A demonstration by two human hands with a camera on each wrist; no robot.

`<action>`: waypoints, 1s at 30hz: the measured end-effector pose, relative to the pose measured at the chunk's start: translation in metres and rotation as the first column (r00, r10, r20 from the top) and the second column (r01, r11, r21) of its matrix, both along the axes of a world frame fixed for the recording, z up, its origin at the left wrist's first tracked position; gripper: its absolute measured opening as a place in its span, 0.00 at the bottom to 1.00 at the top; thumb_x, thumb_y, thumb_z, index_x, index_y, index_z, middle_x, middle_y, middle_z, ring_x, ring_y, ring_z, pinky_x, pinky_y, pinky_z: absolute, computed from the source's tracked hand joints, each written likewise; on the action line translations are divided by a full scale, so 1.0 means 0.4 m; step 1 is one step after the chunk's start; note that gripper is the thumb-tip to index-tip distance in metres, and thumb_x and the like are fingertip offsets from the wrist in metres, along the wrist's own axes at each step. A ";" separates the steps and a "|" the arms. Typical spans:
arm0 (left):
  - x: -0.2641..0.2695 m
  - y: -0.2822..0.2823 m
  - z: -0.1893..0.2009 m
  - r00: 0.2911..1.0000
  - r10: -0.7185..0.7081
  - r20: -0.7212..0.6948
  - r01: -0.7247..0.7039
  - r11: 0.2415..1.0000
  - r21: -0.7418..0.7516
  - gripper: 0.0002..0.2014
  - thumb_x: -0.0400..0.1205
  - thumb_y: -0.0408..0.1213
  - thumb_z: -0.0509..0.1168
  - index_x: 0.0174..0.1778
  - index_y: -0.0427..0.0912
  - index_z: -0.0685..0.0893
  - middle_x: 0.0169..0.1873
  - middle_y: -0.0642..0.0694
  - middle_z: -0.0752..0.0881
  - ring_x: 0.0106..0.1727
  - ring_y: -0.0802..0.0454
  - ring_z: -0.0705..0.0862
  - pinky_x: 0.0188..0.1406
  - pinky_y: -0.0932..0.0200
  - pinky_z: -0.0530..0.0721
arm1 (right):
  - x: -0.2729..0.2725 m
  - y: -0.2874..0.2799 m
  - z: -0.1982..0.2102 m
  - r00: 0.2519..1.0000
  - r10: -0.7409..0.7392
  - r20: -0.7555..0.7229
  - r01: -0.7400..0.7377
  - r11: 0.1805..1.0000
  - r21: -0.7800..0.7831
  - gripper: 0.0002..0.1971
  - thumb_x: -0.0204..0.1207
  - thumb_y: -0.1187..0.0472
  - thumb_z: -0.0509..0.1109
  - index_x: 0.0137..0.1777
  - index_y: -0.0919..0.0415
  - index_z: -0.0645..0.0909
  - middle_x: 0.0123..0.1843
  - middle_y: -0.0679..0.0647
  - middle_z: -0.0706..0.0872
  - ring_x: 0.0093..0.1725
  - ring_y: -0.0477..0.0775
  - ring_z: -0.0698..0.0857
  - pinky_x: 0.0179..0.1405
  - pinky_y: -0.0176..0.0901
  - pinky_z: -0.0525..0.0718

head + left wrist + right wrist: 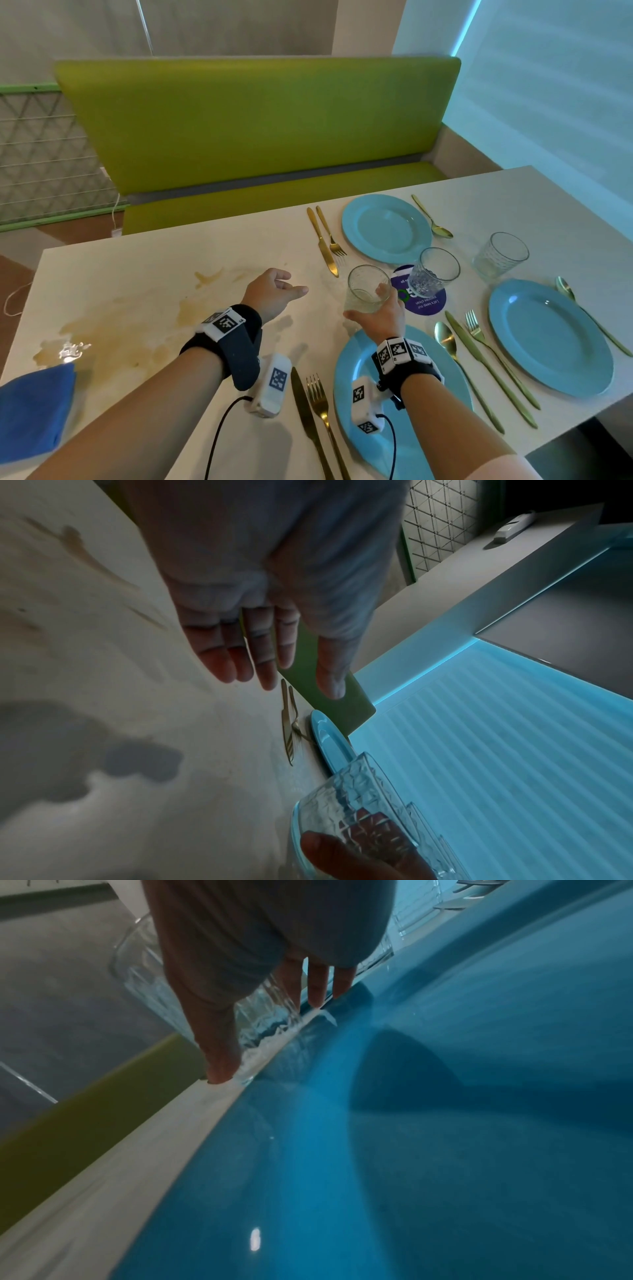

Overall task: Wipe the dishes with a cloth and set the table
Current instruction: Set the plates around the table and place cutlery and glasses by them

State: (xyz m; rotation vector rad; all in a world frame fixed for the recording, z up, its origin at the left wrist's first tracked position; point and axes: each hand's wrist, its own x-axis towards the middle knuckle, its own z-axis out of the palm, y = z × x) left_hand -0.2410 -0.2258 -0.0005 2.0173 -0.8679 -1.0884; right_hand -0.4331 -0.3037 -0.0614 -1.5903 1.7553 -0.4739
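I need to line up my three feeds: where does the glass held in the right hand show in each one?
Head: the glass sits centre-right, gripped low by the right hand, just beyond the near blue plate.
Left wrist: bottom right corner, fingers visible through it.
Right wrist: upper left, mostly behind the hand, thumb pressed on its side.
Shared landmark: the near blue plate's rim beside the glass base.
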 end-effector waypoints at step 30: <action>-0.056 0.051 0.141 0.939 -0.317 0.131 0.303 0.946 0.113 0.25 0.76 0.46 0.71 0.67 0.40 0.76 0.63 0.41 0.81 0.64 0.43 0.80 0.67 0.48 0.79 | -0.161 0.145 0.311 0.973 0.078 -0.217 -0.027 0.973 0.230 0.50 0.59 0.48 0.82 0.79 0.51 0.59 0.76 0.61 0.69 0.74 0.62 0.72 0.74 0.54 0.72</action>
